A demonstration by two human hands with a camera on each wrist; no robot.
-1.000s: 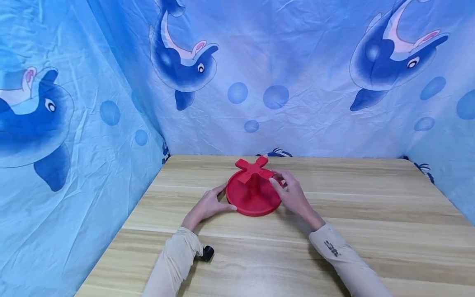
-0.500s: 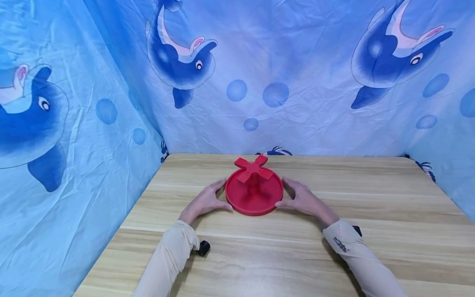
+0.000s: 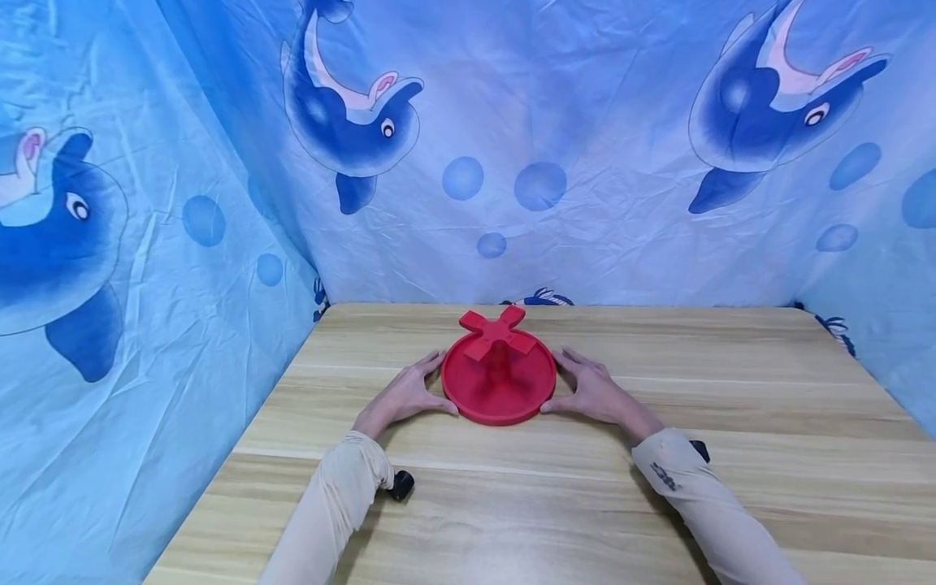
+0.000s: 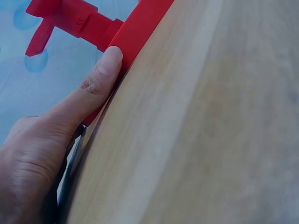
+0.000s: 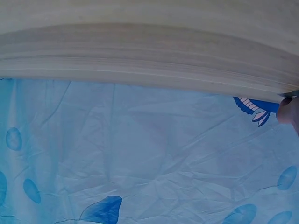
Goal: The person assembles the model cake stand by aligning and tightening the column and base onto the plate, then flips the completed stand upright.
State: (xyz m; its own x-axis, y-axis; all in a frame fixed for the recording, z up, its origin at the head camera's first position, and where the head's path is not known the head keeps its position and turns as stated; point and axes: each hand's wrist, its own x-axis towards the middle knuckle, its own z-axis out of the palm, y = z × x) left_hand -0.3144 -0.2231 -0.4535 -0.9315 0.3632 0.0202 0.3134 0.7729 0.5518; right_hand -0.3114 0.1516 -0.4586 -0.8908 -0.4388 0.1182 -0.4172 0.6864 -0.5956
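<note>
A red round tray (image 3: pixel 478 398) with a raised rim lies on the wooden table in the head view. From its middle rises a post topped by a red four-armed cross (image 3: pixel 494 331). My left hand (image 3: pixel 408 393) curves round the tray's left side, thumb at the near rim and fingers farther back. On the opposite side my right hand (image 3: pixel 594 393) holds the rim the same way. The left wrist view shows the left thumb (image 4: pixel 100 77) pressed against the tray's side wall. Only a bit of the right hand (image 5: pixel 288 112) appears in the right wrist view.
The wood-grain table (image 3: pixel 468 504) reaches back to a blue dolphin-print cloth (image 3: pixel 614 227), which also hangs along the left and right. A small black device (image 3: pixel 401 485) sits at the left cuff, another black device (image 3: pixel 699 451) at the right cuff.
The right hand has left the cross's near right arm and moved down to the tray's right rim. The left hand stays at the left rim. The tray stands nearly where it was.
</note>
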